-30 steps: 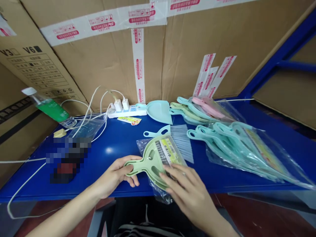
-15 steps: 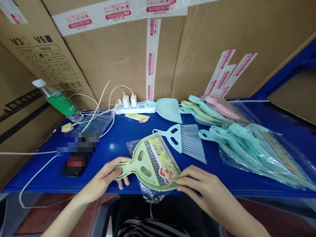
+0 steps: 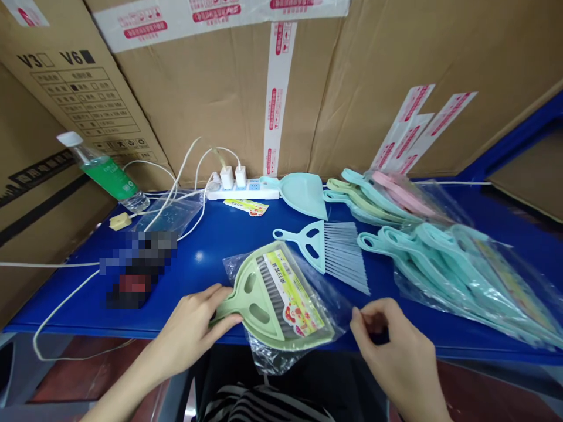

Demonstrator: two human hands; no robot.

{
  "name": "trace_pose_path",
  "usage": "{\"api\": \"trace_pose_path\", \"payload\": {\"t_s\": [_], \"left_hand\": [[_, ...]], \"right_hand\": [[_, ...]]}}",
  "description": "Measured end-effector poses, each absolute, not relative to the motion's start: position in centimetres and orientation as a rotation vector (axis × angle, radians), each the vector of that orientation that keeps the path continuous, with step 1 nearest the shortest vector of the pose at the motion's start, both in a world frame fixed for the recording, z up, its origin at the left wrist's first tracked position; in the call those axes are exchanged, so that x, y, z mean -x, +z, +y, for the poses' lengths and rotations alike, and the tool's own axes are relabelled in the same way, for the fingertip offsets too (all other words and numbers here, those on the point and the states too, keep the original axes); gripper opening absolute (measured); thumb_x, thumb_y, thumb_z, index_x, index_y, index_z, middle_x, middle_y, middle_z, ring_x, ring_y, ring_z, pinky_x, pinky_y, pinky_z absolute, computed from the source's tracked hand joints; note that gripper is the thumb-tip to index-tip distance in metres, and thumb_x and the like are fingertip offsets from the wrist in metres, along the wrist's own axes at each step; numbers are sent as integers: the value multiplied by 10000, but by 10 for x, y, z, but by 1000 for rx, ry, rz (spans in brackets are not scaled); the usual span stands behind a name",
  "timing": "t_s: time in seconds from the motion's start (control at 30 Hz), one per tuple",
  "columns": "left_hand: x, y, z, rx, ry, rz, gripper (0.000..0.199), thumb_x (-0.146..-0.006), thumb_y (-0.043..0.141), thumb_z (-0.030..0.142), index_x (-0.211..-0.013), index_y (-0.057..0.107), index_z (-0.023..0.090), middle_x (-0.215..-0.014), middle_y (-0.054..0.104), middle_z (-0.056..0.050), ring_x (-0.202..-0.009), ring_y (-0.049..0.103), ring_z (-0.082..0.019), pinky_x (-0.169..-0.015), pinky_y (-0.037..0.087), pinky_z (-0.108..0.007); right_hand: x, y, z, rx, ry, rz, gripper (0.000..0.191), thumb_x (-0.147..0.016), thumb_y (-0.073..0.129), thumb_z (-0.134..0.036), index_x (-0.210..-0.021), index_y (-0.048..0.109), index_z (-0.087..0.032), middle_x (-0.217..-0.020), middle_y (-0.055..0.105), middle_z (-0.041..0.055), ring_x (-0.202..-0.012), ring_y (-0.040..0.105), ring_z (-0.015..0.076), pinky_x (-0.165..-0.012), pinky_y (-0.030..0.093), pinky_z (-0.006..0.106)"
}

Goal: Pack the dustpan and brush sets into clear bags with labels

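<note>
My left hand (image 3: 189, 325) is closed round the handle of a pale green dustpan (image 3: 250, 266), at the table's front edge. A matching green hand brush (image 3: 258, 298) with grey bristles lies in the pan, beneath a printed card (image 3: 294, 293). Clear plastic bag (image 3: 276, 358) film shows around the pan's edges; how far it encloses the set I cannot tell. At the right, my right hand (image 3: 398, 346) pinches the bag's edge between thumb and forefinger, apart from the pan. Just behind lies a loose light blue hand brush (image 3: 312, 243), bristles to the right.
A light blue dustpan (image 3: 303, 193) rests by a white power strip (image 3: 241, 189) with chargers and cables. Bagged dustpan sets (image 3: 440, 264) are piled at the right. A tilted bottle (image 3: 109, 176), another printed card (image 3: 246, 206) and a blurred-out dark object (image 3: 141, 272) are further left.
My right hand has moved right, off the pan's corner, and now pinches the bag's edge. The bag's right side is drawn outward. My left hand has shifted its hold on the handle.
</note>
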State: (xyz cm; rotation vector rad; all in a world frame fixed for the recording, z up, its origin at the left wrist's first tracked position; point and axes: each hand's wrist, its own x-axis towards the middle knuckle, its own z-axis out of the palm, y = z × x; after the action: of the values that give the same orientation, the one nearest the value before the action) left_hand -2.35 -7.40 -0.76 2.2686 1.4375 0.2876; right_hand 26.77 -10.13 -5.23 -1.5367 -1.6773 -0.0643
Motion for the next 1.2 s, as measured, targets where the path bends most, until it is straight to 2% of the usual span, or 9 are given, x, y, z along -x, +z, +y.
{"api": "trace_pose_path", "payload": {"t_s": [0.07, 0.2, 0.27, 0.4, 0.6, 0.73, 0.87, 1.03, 1.2], "left_hand": [[25, -9, -76, -2303, 285, 1461, 420, -954, 367, 548, -1032, 629, 228, -907, 675, -37, -783, 669, -203, -643, 488, -279], [25, -10, -80, -2361, 265, 1481, 441, -963, 335, 551, -1049, 620, 226, -881, 667, -33, -735, 672, -203, -611, 486, -291], [25, -10, -80, -2378, 262, 1475, 444, -966, 329, 551, -1061, 619, 230, -881, 666, -33, -727, 673, -204, -604, 486, -296], [24, -11, -81, -2396, 275, 1483, 464, -963, 318, 566, -1052, 622, 228, -869, 666, -36, -719, 673, -203, -597, 484, -294], [27, -12, -82, -2398, 290, 1470, 425, -964, 349, 543, -1035, 620, 223, -867, 661, -28, -735, 670, -201, -605, 489, -294], [29, -14, -81, -2406, 314, 1463, 397, -964, 371, 524, -1036, 619, 222, -866, 660, -25, -745, 667, -201, -607, 489, -291], [30, -15, -81, -2382, 356, 1431, 374, -963, 393, 509, -1037, 623, 225, -863, 665, -23, -776, 662, -196, -627, 496, -285], [31, -16, -86, -2361, 466, 1421, 362, -957, 417, 496, -1047, 629, 217, -860, 670, -35, -789, 660, -197, -658, 512, -290], [47, -11, -94, -2334, 510, 1450, 346, -945, 444, 503, -1044, 643, 238, -825, 666, -23, -726, 655, -189, -624, 506, -275]], "right_hand": [[-269, -53, -103, 1470, -239, -1709, 119, -875, 522, -135, -832, 508, -245, -634, 548, -22, -540, 528, 141, -542, 436, 268], [-263, -45, -103, 1162, -320, -2081, 244, -889, 532, -105, -1072, 629, -235, -922, 713, 52, -839, 582, 211, -771, 445, 350], [-260, -39, -98, 1125, -306, -2185, 186, -924, 513, -172, -1041, 653, -208, -957, 736, 58, -872, 573, 234, -748, 422, 362], [-258, -36, -85, 1263, -218, -2149, 220, -968, 446, -230, -946, 661, -191, -808, 724, 45, -754, 561, 213, -667, 392, 349], [-254, -37, -73, 1356, 268, -2056, 193, -899, 537, -268, -719, 594, -229, -679, 653, 12, -690, 556, 201, -634, 411, 334], [-255, -31, -68, 1318, 674, -1909, 221, -901, 507, -299, -720, 615, -233, -674, 620, 14, -692, 573, 190, -627, 451, 307], [-260, -28, -60, 1229, 967, -1955, 302, -935, 421, -329, -957, 709, -238, -836, 651, 47, -780, 615, 185, -695, 494, 303], [-253, -33, -59, 1395, 796, -2161, 480, -834, 530, -244, -1308, 587, -297, -913, 645, 42, -769, 591, 197, -707, 506, 351], [-250, -29, -51, 1408, 719, -2152, 549, -807, 531, -199, -1354, 519, -242, -716, 629, -10, -658, 591, 193, -628, 502, 320]]}}
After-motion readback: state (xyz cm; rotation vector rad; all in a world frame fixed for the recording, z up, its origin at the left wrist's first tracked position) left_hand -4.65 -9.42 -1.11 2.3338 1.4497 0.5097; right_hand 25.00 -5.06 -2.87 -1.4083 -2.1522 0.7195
